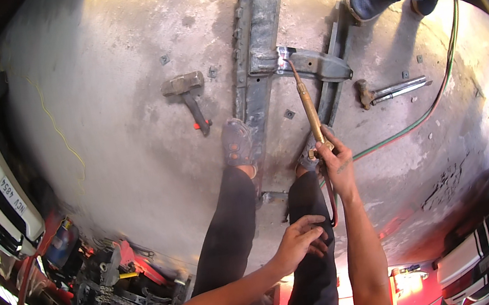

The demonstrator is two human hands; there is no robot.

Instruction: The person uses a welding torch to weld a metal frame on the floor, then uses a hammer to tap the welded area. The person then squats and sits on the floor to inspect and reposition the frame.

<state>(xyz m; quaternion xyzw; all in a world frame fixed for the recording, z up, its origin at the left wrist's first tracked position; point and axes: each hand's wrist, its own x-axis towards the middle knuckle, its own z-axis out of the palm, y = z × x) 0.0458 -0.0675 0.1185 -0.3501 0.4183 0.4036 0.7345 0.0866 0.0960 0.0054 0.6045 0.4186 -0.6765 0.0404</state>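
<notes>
Sledgehammer (184, 85) left, hoses (450, 63) right (torch (309, 107) between)

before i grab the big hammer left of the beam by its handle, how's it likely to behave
The hammer will probably feel head-heavy, since its blocky metal head looks much bulkier than the handle. It seems unlikely to roll, as the head looks flat-sided. The handle looks thick, so it likely won't flex.

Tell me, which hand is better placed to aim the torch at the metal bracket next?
Probably the right hand: it holds the brass torch, whose tip points at the metal bracket. The left hand looks empty and is farther away.
</notes>
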